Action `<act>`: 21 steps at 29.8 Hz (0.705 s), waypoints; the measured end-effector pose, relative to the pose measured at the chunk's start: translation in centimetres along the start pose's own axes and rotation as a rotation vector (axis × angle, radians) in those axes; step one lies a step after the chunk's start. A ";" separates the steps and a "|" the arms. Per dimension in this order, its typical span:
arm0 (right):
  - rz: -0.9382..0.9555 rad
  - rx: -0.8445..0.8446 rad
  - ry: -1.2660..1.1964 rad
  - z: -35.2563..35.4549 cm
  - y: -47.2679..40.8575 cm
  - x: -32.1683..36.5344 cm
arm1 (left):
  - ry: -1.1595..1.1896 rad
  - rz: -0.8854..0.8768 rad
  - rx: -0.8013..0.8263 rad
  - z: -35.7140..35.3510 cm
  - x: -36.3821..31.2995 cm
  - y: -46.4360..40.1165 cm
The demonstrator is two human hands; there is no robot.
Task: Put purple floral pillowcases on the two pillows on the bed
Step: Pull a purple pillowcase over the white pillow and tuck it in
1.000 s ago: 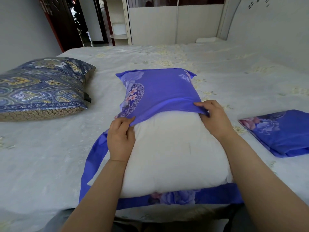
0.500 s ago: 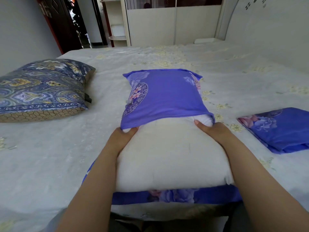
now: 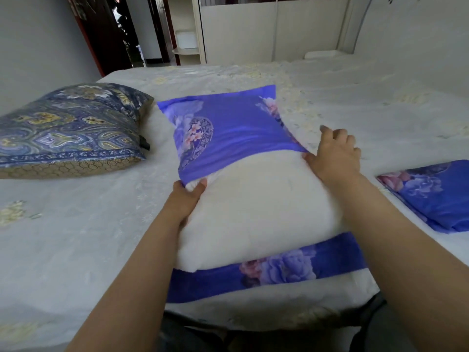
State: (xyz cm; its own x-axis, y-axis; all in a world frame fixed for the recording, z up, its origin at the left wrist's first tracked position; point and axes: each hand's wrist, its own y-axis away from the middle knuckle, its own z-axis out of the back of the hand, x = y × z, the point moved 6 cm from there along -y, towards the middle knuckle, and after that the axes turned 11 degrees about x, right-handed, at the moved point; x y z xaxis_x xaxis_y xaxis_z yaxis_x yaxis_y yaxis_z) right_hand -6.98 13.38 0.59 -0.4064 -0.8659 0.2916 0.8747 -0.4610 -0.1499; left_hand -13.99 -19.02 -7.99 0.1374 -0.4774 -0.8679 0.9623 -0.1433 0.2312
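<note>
Lying lengthwise away, half-cased white pillow (image 3: 253,209).

**A pale bedroom in soft daylight**

The walls (image 3: 38,44) are plain grey-white. A cream wardrobe (image 3: 274,31) stands at the far side, with a small corner shelf (image 3: 186,50) beside it. A dark reddish door (image 3: 106,34) is open at the left.

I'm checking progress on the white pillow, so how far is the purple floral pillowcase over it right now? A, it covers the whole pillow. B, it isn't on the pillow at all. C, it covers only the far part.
C: the purple floral pillowcase covers only the far end, and the near part of the white pillow is bare.
</note>
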 end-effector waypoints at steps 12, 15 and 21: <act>0.847 0.125 0.459 -8.9 15.5 11.2 | -0.129 0.160 0.155 2.1 5.2 2.0; 0.793 0.167 0.515 -10.8 16.2 11.3 | -0.288 -0.015 0.032 3.3 5.1 2.9; 0.790 0.068 0.458 -11.1 16.1 11.4 | -0.270 -0.222 0.088 3.7 5.4 4.9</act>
State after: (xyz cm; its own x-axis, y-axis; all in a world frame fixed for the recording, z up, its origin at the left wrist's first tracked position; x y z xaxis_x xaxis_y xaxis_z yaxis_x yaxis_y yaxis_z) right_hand -0.49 -6.05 -8.96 0.2645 -0.9236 -0.2776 0.9507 0.2981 -0.0861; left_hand -9.44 -25.52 -9.88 -0.1513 -0.6362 -0.7566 0.9363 -0.3376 0.0966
